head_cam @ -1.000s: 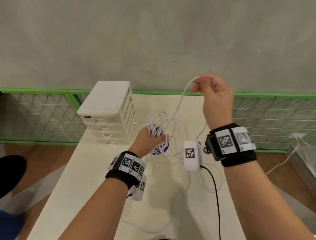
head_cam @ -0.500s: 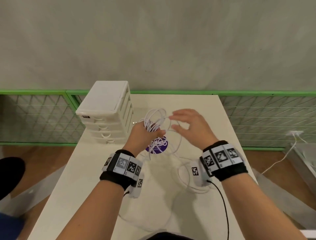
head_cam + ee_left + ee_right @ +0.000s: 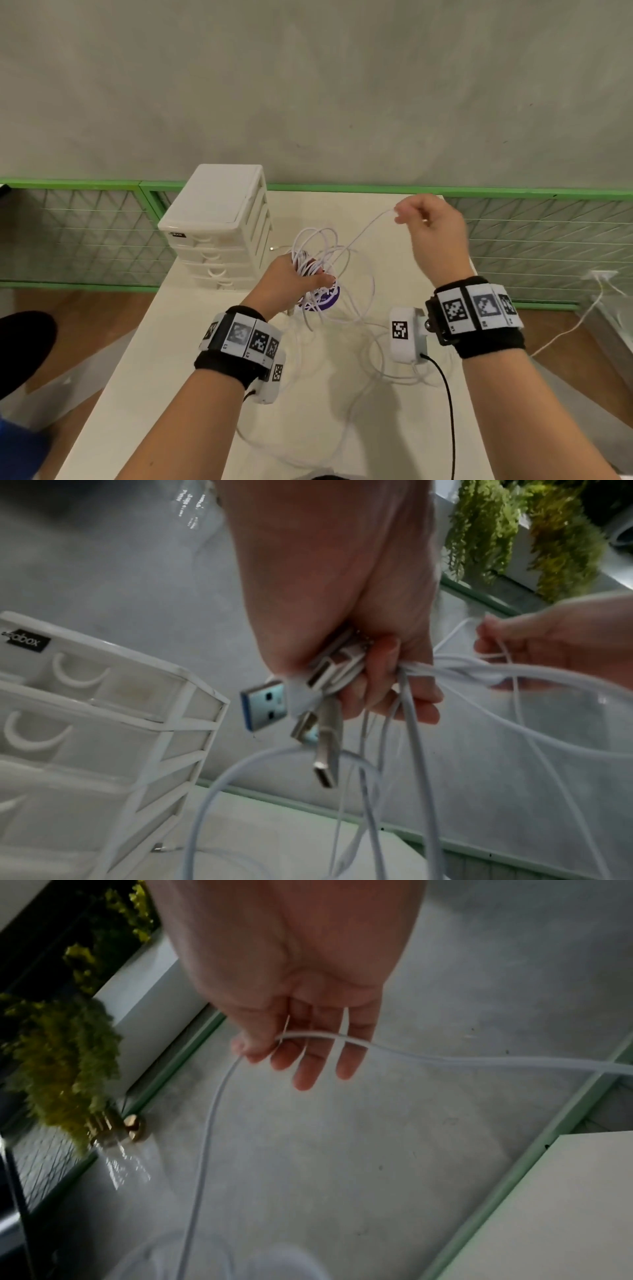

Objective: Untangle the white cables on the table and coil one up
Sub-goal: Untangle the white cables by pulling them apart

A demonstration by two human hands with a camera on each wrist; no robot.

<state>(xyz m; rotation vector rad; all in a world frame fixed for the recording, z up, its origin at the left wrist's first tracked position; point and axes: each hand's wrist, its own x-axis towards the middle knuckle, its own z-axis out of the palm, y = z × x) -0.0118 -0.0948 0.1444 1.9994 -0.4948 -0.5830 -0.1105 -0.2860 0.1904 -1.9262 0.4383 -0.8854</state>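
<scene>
White strand drawn up and out to the right again

The right hand (image 3: 432, 230) — half a second ago low beside the left — has risen, thumb and forefinger pinching one white cable (image 3: 368, 226); the left hand (image 3: 294, 281) keeps its fist round the bundle of loops (image 3: 317, 251) and USB plugs (image 3: 310, 712) above the table (image 3: 164, 342), by the drawer unit (image 3: 222, 226).

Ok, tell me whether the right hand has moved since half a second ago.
Yes. The right hand has risen up and away from the table's middle, out toward the green-framed mesh fence, pinching one white cable strand taut.
</scene>
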